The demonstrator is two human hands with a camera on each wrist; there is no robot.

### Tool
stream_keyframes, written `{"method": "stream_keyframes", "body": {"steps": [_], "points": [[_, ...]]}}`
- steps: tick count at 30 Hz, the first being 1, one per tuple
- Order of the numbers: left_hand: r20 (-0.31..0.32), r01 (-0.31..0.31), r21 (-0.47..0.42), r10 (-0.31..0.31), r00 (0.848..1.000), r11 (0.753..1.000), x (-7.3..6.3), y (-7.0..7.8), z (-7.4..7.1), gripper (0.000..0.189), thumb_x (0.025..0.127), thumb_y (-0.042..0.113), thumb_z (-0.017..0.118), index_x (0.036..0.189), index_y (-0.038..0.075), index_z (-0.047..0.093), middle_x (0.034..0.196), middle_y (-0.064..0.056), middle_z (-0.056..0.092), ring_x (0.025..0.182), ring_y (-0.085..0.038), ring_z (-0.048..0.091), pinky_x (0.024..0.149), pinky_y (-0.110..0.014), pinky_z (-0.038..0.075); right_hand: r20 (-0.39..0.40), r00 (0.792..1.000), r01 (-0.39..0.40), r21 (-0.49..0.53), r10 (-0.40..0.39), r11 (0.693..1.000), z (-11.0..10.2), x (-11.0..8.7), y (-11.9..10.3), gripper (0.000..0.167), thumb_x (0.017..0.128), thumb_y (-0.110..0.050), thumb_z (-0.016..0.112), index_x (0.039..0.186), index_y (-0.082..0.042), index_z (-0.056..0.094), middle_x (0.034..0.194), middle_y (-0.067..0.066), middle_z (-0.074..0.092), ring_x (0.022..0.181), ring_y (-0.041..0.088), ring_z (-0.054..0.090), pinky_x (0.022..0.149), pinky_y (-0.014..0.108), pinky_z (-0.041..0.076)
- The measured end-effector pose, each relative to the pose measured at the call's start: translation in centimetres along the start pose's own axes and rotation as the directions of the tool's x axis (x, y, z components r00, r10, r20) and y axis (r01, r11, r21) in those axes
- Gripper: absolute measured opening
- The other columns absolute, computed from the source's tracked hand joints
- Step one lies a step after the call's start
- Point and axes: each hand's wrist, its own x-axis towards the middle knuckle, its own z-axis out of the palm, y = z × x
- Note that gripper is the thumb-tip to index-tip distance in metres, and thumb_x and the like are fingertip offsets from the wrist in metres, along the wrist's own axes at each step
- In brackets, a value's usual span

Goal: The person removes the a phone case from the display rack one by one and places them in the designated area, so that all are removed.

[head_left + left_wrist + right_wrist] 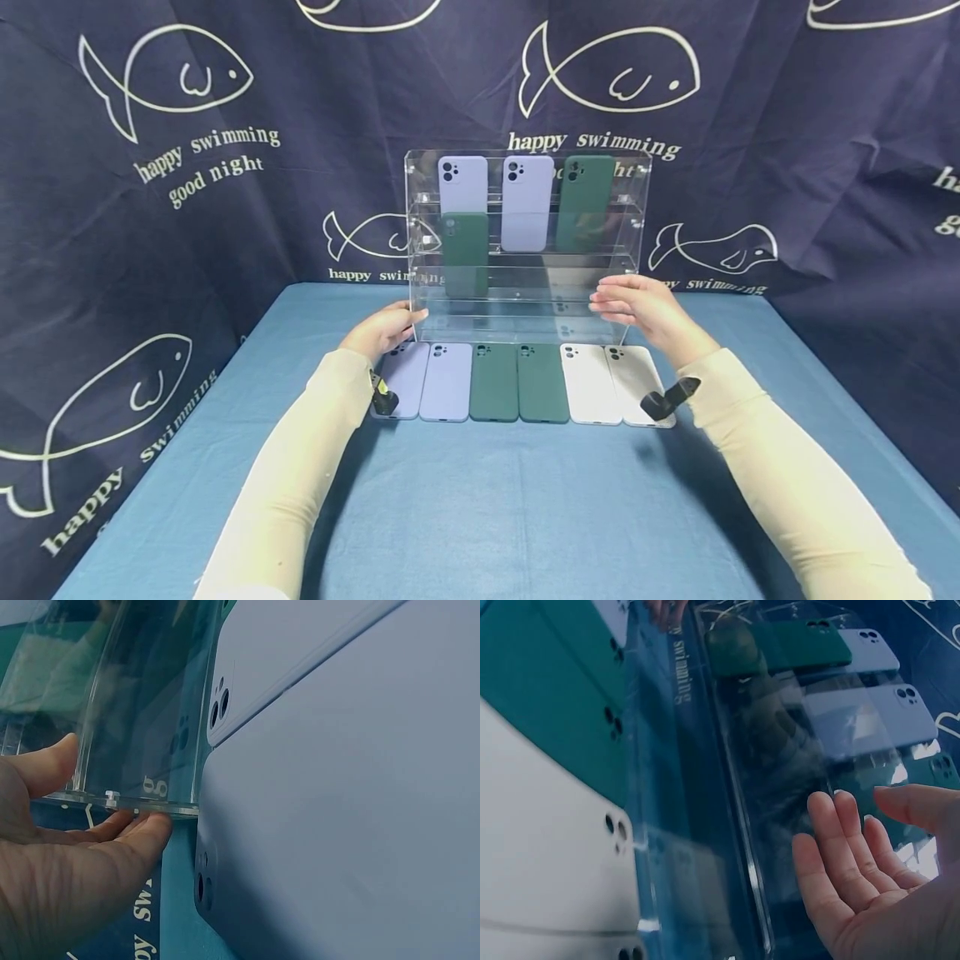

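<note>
A clear acrylic tiered display stand (525, 283) holds two lavender phone cases (527, 204) and two green phone cases (465, 258) on its upper tiers. My left hand (384, 327) grips the stand's left side edge low down, thumb over the front. In the left wrist view its fingers (154, 832) touch the side panel. Near the stand's right side, my right hand (648, 308) holds nothing, its fingers extended; whether they touch the acrylic I cannot tell. Flat before the stand lie two lavender cases (446, 383), two green cases (543, 383) and two white cases (592, 383), side by side.
A blue cloth (517, 508) covers the table. Behind and around it hangs a dark blue curtain (360, 100) with white fish drawings and lettering. Black wrist cameras (663, 404) overhang the outer cases of the row.
</note>
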Motion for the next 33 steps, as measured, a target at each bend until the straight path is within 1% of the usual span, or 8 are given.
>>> {"method": "stream_keyframes", "body": {"steps": [2, 6, 11, 15, 17, 23, 29, 33], "points": [[0.0, 0.001, -0.008, -0.001, 1.0, 1.0, 0.1, -0.1, 0.0, 0.066, 0.102, 0.014, 0.048, 0.155, 0.004, 0.011, 0.162, -0.011, 0.016, 0.15, -0.022, 0.015, 0.125, -0.032, 0.018, -0.011, 1.0, 0.009, 0.01, -0.009, 1.0, 0.5, 0.3, -0.4, 0.018, 0.098, -0.008, 0.056, 0.115, -0.006, 0.051, 0.084, -0.006, 0.073, 0.082, 0.007, 0.072, 0.081, 0.02, 0.06], [-0.014, -0.009, -0.004, 0.009, 1.0, 1.0, 1.3, -0.7, -0.3, 0.066, 0.102, 0.015, 0.048, 0.156, 0.006, 0.01, 0.162, -0.01, 0.017, 0.15, -0.022, 0.016, 0.125, -0.032, 0.019, -0.036, 0.999, 0.024, 0.022, -0.024, 0.999, 1.5, 0.8, -1.2, 0.017, 0.097, -0.008, 0.057, 0.114, -0.006, 0.052, 0.083, -0.005, 0.073, 0.081, 0.008, 0.072, 0.082, 0.022, 0.06], [-0.018, 0.003, -0.003, -0.003, 1.0, 1.0, 1.3, -0.6, -0.4, 0.068, 0.102, 0.016, 0.05, 0.156, 0.007, 0.009, 0.162, -0.01, 0.016, 0.15, -0.021, 0.016, 0.125, -0.032, 0.02, -0.05, 0.999, 0.021, 0.052, -0.018, 0.998, 3.0, 1.6, -1.8, 0.015, 0.096, -0.007, 0.059, 0.111, -0.008, 0.054, 0.081, -0.004, 0.073, 0.079, 0.009, 0.072, 0.084, 0.024, 0.06], [-0.019, 0.015, -0.011, -0.016, 1.0, 1.0, 1.2, -0.6, -0.4, 0.069, 0.102, 0.016, 0.05, 0.157, 0.009, 0.009, 0.162, -0.009, 0.015, 0.15, -0.021, 0.015, 0.125, -0.032, 0.02, -0.085, 0.995, 0.048, 0.054, -0.043, 0.997, 4.2, 2.4, -2.2, 0.018, 0.094, -0.007, 0.063, 0.11, -0.006, 0.055, 0.079, -0.003, 0.073, 0.077, 0.01, 0.072, 0.077, 0.022, 0.061], [-0.022, 0.021, -0.013, -0.021, 1.0, 1.0, 1.2, -0.6, -0.4, 0.069, 0.101, 0.016, 0.05, 0.157, 0.009, 0.01, 0.162, -0.008, 0.016, 0.15, -0.021, 0.015, 0.125, -0.032, 0.019, -0.109, 0.992, 0.067, 0.043, -0.062, 0.997, 4.8, 2.9, -2.5, 0.023, 0.093, -0.007, 0.063, 0.114, -0.002, 0.055, 0.079, -0.003, 0.073, 0.076, 0.011, 0.072, 0.076, 0.023, 0.062], [-0.028, 0.033, -0.01, -0.034, 0.999, 0.999, 1.0, -0.6, -0.5, 0.07, 0.101, 0.017, 0.051, 0.157, 0.01, 0.008, 0.162, -0.008, 0.015, 0.15, -0.021, 0.014, 0.125, -0.033, 0.018, -0.154, 0.984, 0.092, 0.016, -0.088, 0.996, 6.8, 4.3, -3.4, 0.041, 0.093, -0.008, 0.064, 0.128, 0.008, 0.051, 0.078, -0.002, 0.072, 0.076, 0.012, 0.072, 0.08, 0.027, 0.062], [-0.027, 0.018, -0.006, -0.018, 0.999, 1.0, 1.2, -0.7, -0.5, 0.067, 0.101, 0.016, 0.05, 0.156, 0.009, 0.012, 0.162, -0.009, 0.016, 0.15, -0.021, 0.015, 0.125, -0.032, 0.019, -0.176, 0.981, 0.082, -0.016, -0.084, 0.996, 8.6, 5.6, -4.3, 0.04, 0.093, -0.01, 0.065, 0.129, 0.005, 0.054, 0.078, -0.004, 0.071, 0.076, 0.01, 0.071, 0.091, 0.033, 0.059], [-0.03, 0.012, -0.004, -0.012, 0.999, 1.0, 1.3, -0.8, -0.5, 0.066, 0.101, 0.016, 0.051, 0.156, 0.008, 0.014, 0.161, -0.009, 0.019, 0.149, -0.021, 0.017, 0.125, -0.032, 0.02, -0.197, 0.976, 0.086, -0.026, -0.089, 0.996, 9.4, 6.5, -4.7, 0.039, 0.093, -0.01, 0.065, 0.128, 0.003, 0.057, 0.08, -0.003, 0.071, 0.078, 0.011, 0.07, 0.093, 0.034, 0.058]]}}
